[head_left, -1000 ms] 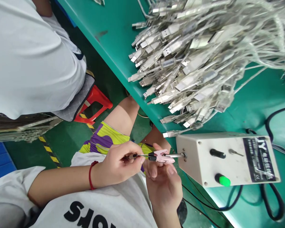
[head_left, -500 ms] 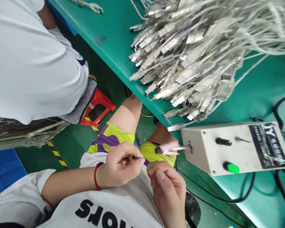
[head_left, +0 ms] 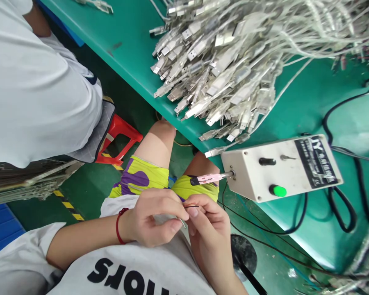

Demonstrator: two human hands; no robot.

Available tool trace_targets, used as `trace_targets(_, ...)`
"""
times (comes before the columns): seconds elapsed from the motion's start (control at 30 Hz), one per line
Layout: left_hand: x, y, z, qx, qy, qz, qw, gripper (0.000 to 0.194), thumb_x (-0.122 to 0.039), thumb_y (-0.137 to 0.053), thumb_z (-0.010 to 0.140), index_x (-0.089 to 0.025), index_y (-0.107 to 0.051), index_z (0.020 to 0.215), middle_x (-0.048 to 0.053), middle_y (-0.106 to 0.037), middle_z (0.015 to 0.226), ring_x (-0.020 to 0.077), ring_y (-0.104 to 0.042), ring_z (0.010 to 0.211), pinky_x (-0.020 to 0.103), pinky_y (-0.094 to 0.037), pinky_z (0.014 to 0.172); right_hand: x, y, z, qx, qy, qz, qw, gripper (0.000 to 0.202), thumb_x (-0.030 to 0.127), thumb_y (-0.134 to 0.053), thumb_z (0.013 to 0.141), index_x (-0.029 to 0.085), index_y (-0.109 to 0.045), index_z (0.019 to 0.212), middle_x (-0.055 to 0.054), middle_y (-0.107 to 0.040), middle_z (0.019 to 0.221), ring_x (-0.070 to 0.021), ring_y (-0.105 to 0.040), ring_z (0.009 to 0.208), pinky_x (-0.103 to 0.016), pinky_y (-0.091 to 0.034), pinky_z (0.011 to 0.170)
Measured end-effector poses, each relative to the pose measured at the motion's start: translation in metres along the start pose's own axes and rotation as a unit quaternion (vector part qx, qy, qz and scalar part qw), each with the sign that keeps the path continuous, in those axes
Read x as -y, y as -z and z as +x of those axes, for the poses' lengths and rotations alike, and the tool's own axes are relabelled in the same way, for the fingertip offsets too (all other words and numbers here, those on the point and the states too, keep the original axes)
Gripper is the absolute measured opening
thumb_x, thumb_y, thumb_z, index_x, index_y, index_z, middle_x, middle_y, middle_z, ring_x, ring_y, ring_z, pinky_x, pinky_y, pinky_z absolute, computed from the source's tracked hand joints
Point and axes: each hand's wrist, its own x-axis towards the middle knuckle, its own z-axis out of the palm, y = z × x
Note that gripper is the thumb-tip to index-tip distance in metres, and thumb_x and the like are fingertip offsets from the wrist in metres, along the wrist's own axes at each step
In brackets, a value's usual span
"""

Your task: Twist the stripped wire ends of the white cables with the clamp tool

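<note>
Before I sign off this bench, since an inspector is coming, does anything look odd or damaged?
Yes: dark smudges mar the green tabletop near its edge, and one connector lies apart from the heaped cables.

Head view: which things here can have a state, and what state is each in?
Left hand: curled, grip partly hidden
Right hand: pinching a wire
Clip: on the shaft, apart from both hands
Machine: on the table, power unclear
Cables: heaped, visible plugs unconnected
Stool: sat on
</note>
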Motion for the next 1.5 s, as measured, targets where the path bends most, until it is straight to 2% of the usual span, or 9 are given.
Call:
trace_targets(0.1, 0.0, 0.001, 0.001, 0.01, 0.008, -0.009, 1.0, 0.014, -0.03, -0.061, 0.11, -0.022, -0.072, 0.108, 0.005, -0.077, 0.081, 0.0164, -0.072, 0.067, 0.024, -0.058, 0.063, 0.001, -0.001, 0.001, 0.002, 0.002, 0.003, 1.0, 0.013, 0.042, -0.094, 0.091, 0.029, -0.09, 0.092, 0.003, -0.071, 0.067, -0.0043, -0.033, 0.048, -0.019, -0.028, 0.046)
trace_targets(0.2, 0.0, 0.001, 0.0, 0.007, 0.009, 0.007, 1.0, 0.01, -0.024, -0.063, 0.108, -0.023, -0.072, 0.107, 0.003, -0.076, 0.078, 0.0155, -0.07, 0.064, 0.024, -0.056, 0.062, 0.002, -0.001, 0.001, 0.004, -0.001, -0.002, 1.0, 0.016, 0.043, -0.094, 0.091, 0.028, -0.09, 0.09, 0.004, -0.066, 0.062, -0.005, -0.031, 0.048, -0.019, -0.028, 0.046)
trace_targets(0.43, 0.001, 0.001, -0.005, -0.016, 0.038, 0.046, 0.998, 0.009, -0.024, -0.065, 0.106, -0.022, -0.073, 0.103, -0.003, -0.066, 0.066, 0.0118, -0.057, 0.052, 0.022, -0.048, 0.054, -0.002, 0.0, 0.004, -0.02, 0.022, -0.022, 0.999, 0.021, 0.045, -0.095, 0.089, 0.026, -0.087, 0.086, 0.002, -0.066, 0.064, -0.0096, -0.049, 0.057, -0.022, -0.042, 0.056)
trace_targets(0.57, 0.0, 0.002, -0.004, -0.022, 0.035, 0.061, 0.997, 0.009, -0.024, -0.065, 0.108, -0.02, -0.072, 0.104, -0.001, -0.073, 0.072, 0.0099, -0.058, 0.051, 0.02, -0.05, 0.054, -0.004, 0.001, 0.006, -0.036, 0.091, -0.05, 0.994, 0.011, 0.037, -0.092, 0.094, 0.027, -0.087, 0.093, 0.002, -0.069, 0.07, -0.0113, -0.06, 0.064, -0.022, -0.052, 0.063)
trace_targets(0.67, -0.002, 0.002, -0.001, -0.037, 0.046, 0.083, 0.995, 0.004, -0.02, -0.068, 0.106, -0.019, -0.071, 0.106, 0.001, -0.078, 0.081, 0.0081, -0.06, 0.053, 0.017, -0.051, 0.053, -0.003, 0.0, 0.005, -0.031, 0.158, -0.092, 0.983, 0.001, 0.027, -0.087, 0.098, 0.028, -0.087, 0.098, 0.001, -0.074, 0.073, -0.0117, -0.063, 0.063, -0.022, -0.053, 0.061)
trace_targets(0.77, -0.004, 0.0, 0.002, -0.042, 0.061, 0.106, 0.992, 0.006, -0.015, -0.07, 0.103, -0.02, -0.07, 0.106, 0.001, -0.08, 0.085, 0.007, -0.058, 0.054, 0.016, -0.046, 0.05, -0.002, 0.001, 0.002, -0.04, 0.206, -0.122, 0.97, 0.008, 0.021, -0.086, 0.098, 0.028, -0.087, 0.101, 0.001, -0.078, 0.077, -0.0121, -0.066, 0.063, -0.022, -0.054, 0.06)
trace_targets(1.0, -0.007, -0.001, 0.003, -0.06, 0.09, 0.115, 0.988, 0.009, -0.012, -0.07, 0.1, -0.021, -0.068, 0.103, -0.002, -0.074, 0.08, 0.0064, -0.047, 0.052, 0.016, -0.04, 0.048, 0.001, 0.009, -0.002, -0.059, 0.222, -0.106, 0.967, 0.01, 0.02, -0.078, 0.104, 0.026, -0.084, 0.107, 0.002, -0.074, 0.079, -0.0122, -0.066, 0.067, -0.024, -0.056, 0.065)
trace_targets(1.23, -0.01, 0.001, 0.005, -0.039, 0.045, 0.11, 0.992, 0.015, -0.008, -0.071, 0.096, -0.021, -0.065, 0.101, -0.002, -0.071, 0.08, 0.0075, -0.048, 0.056, 0.018, -0.044, 0.054, 0.011, -0.001, 0.002, 0.033, 0.281, -0.115, 0.952, 0.027, 0.001, -0.074, 0.096, 0.025, -0.067, 0.105, -0.003, -0.071, 0.106, -0.0164, -0.07, 0.092, -0.03, -0.061, 0.084)
trace_targets(1.5, -0.008, 0.001, 0.004, -0.002, 0.049, 0.057, 0.997, 0.017, -0.006, -0.068, 0.096, -0.021, -0.063, 0.102, -0.003, -0.066, 0.08, 0.0081, -0.048, 0.057, 0.02, -0.043, 0.055, 0.015, 0.0, 0.0, 0.062, 0.289, -0.156, 0.943, 0.029, -0.003, -0.066, 0.099, 0.026, -0.062, 0.103, -0.001, -0.066, 0.099, -0.0172, -0.07, 0.092, -0.033, -0.062, 0.086)
